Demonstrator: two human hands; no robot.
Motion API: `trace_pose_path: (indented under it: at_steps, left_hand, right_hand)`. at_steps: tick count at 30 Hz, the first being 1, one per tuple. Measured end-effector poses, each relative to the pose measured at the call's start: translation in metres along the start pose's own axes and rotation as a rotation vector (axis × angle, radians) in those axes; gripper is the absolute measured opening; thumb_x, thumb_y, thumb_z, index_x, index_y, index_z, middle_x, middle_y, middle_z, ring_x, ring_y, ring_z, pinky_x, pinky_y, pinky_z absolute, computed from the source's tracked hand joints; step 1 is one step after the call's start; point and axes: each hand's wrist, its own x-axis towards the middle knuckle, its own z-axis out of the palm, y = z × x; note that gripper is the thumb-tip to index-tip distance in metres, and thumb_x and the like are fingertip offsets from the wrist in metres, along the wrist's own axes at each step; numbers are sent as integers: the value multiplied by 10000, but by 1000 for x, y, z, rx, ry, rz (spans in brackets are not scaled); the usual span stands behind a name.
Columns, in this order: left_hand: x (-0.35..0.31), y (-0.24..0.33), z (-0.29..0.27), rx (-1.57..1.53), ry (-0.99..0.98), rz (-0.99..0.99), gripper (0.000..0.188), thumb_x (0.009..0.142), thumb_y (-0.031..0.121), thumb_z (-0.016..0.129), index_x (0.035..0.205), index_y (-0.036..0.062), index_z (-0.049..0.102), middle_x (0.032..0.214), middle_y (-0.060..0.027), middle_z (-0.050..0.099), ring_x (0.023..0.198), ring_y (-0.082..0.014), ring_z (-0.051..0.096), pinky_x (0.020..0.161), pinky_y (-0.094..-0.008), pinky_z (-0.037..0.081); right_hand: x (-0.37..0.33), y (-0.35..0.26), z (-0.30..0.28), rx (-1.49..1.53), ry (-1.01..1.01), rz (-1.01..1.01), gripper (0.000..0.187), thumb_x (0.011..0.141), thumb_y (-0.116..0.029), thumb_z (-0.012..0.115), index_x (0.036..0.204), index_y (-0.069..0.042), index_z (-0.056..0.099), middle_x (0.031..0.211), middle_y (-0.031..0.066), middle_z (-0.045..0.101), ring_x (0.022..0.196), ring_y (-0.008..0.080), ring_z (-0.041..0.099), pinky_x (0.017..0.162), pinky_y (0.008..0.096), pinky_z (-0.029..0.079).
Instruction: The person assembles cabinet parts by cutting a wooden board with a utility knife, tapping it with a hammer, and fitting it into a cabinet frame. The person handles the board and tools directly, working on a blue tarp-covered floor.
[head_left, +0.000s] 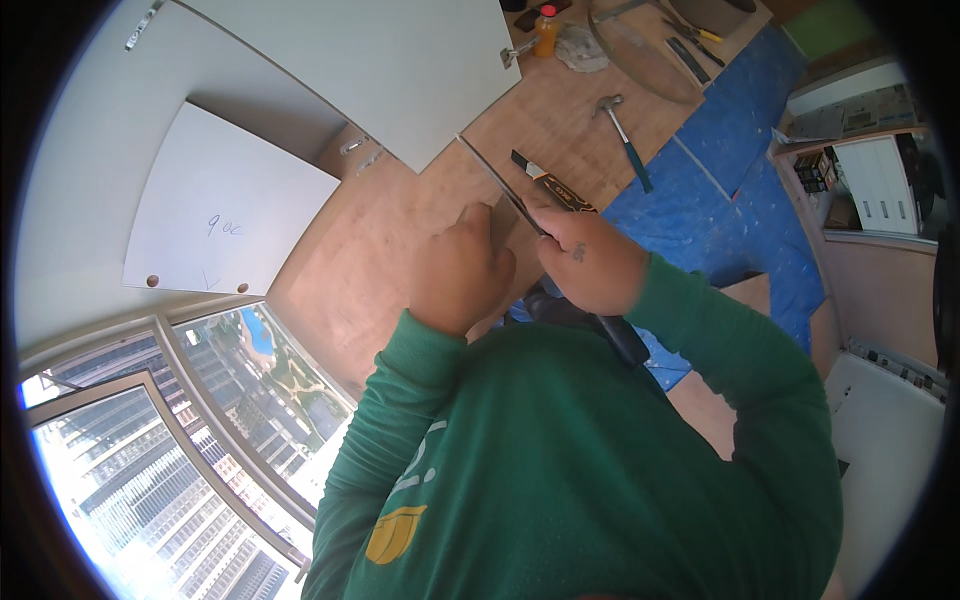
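Observation:
My right hand (pixel 592 258) is closed on a long, thin, dark strip-like tool (pixel 497 181), its exact kind unclear. The strip slants up and left from my fingers, its far tip near the corner of a white panel. Close beside it, my left hand (pixel 460 268) has its fingers curled in. A flat brownish piece (pixel 508 226) shows between the two hands, and I cannot make out whether the left fingers grip it. Just past the right hand, a black-and-orange utility knife (pixel 560 190) lies on the wooden board (pixel 375 225).
A claw hammer (pixel 625 142) lies on the board's right part, above a blue floor sheet (pixel 655 235). Farther off are an orange drink bottle (pixel 546 35) and yellow-handled pliers (pixel 703 33). White panels (pixel 400 70) stand at upper left; an open window (pixel 130 460) is at lower left.

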Motion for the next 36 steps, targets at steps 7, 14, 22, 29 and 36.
trace_pose_path:
  at_steps: [7, 14, 22, 29, 36]
  left_hand:
    - [2, 3, -2, 39, -29, 13, 282, 827, 180, 674, 1000, -7, 552, 794, -255, 702, 745, -473, 700, 670, -565, 558]
    - [-2, 6, 0, 57, -14, -2, 294, 829, 180, 675, 1029, -4, 562, 776, -252, 694, 731, -470, 697, 646, -568, 555]
    - [2, 7, 1, 80, -17, 12, 359, 824, 183, 681, 1107, -18, 590, 781, -244, 701, 741, -462, 701, 659, -570, 555]
    - [-3, 9, -3, 6, -15, -27, 469, 827, 188, 694, 1260, 23, 622, 858, -243, 736, 782, -452, 719, 694, -545, 569]
    - [-1, 12, -4, 17, -54, -49, 442, 837, 177, 714, 1246, 33, 627, 870, -248, 732, 808, -463, 715, 704, -539, 558]
  right_hand:
    - [-14, -12, 3, -125, -4, -38, 545, 1019, -77, 464, 1510, 157, 432, 1184, 364, 670, 1082, 421, 702, 955, 441, 544]
    - [-5, 6, 1, -65, 28, -42, 538, 1008, -70, 474, 1481, 185, 441, 1337, 374, 619, 1189, 456, 660, 1020, 451, 530]
    - [24, 63, 34, -41, 117, -246, 611, 1007, -133, 541, 1555, 102, 408, 893, 275, 702, 830, 407, 705, 753, 482, 562]
    - [30, 60, 19, 248, 134, -213, 623, 1046, -59, 492, 1655, -83, 362, 1373, 236, 550, 1291, 329, 529, 1098, 415, 441]
    - [15, 40, 14, 526, -272, 33, 666, 1066, -43, 496, 1695, -97, 287, 1440, 193, 620, 1261, 193, 605, 1106, 316, 442]
